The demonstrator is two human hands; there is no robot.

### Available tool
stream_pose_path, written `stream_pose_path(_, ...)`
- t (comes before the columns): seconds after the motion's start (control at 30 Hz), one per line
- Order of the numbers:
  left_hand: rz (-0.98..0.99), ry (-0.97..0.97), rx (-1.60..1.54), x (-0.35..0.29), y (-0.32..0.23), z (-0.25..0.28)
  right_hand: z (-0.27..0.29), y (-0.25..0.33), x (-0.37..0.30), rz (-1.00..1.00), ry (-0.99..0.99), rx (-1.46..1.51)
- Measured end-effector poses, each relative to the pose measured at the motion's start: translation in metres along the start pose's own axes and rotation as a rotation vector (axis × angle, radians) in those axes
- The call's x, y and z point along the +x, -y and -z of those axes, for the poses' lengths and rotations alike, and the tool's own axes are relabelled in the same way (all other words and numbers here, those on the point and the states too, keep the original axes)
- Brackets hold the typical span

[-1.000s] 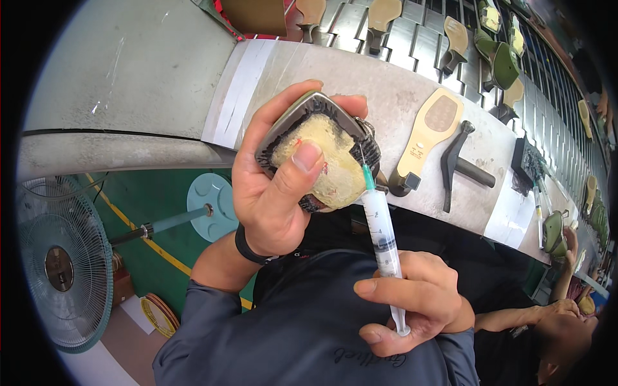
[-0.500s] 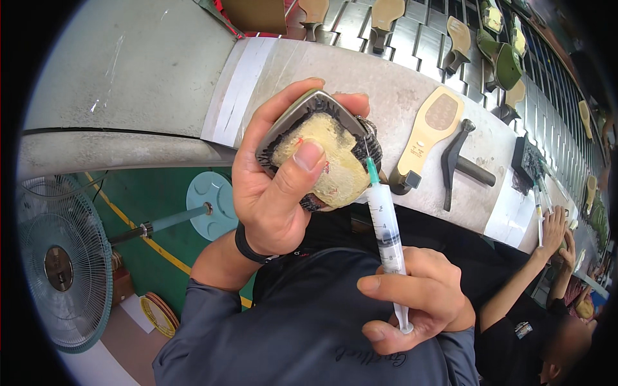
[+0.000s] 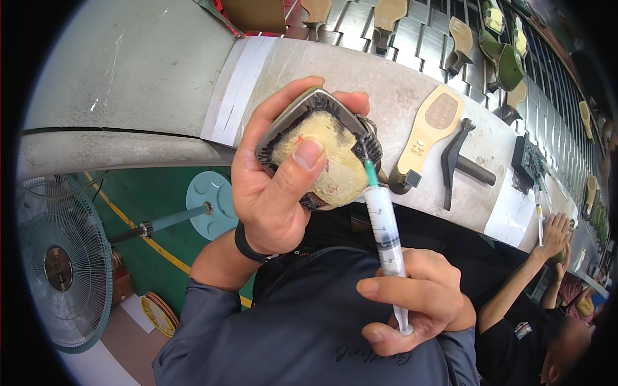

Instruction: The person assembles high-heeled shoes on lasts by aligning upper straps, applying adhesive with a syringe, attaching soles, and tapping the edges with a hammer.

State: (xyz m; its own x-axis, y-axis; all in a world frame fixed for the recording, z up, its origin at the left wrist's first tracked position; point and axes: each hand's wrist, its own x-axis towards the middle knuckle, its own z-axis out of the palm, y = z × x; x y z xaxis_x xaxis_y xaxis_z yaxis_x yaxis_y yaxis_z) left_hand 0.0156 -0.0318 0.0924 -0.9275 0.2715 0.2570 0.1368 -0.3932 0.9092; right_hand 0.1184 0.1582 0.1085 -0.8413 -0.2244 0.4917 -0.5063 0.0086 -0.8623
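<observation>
My left hand [image 3: 277,193] is wrapped round a lasted shoe upper [image 3: 338,170], its underside turned up. Dark glossy material rims a rough, yellowish bottom, and my thumb presses on that pale surface. Between the fingers of my right hand [image 3: 418,293] is a clear plastic syringe [image 3: 384,228] with a green needle hub. Its needle points up at the dark right-hand edge of the upper; whether the tip touches cannot be made out. My right thumb is by the plunger's end. Some dark fluid shows inside the barrel.
A beige shoe sole with a heel [image 3: 428,132] and a black-handled hammer [image 3: 460,161] lie on the bench [image 3: 380,83]. Behind runs a metal conveyor [image 3: 357,26] bearing several soles. A fan [image 3: 61,267] stands at left. At right, a co-worker's hand [image 3: 553,235] is near a dark box [image 3: 528,161].
The needle end of the syringe has shifted slightly left along the upper's edge. My left hand stays nearly still. At right, the co-worker's hands have moved a little.
</observation>
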Motion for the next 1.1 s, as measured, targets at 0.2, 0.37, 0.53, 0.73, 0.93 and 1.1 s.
stream_pose_path(0.2,0.005,0.011,-0.019,0.001,0.001,0.003,-0.001,-0.002,0.003,0.002,-0.009,-0.007)
stream_pose_path(0.37,0.016,-0.006,-0.013,-0.002,-0.003,0.004,-0.002,0.001,0.004,0.005,-0.009,-0.007)
stream_pose_path(0.53,0.011,-0.024,-0.013,-0.002,-0.001,-0.001,-0.002,-0.001,0.004,0.009,-0.008,0.018)
stream_pose_path(0.73,0.014,-0.033,-0.065,0.006,0.012,0.003,0.013,0.013,-0.005,0.035,0.077,0.124)
stream_pose_path(0.93,0.002,-0.125,-0.128,0.009,0.021,0.001,0.079,-0.015,-0.08,-0.367,-0.72,-0.044)
stream_pose_path(1.1,0.022,-0.056,-0.167,0.017,0.029,0.0,0.164,-0.038,-0.109,-0.418,-1.166,-0.057)
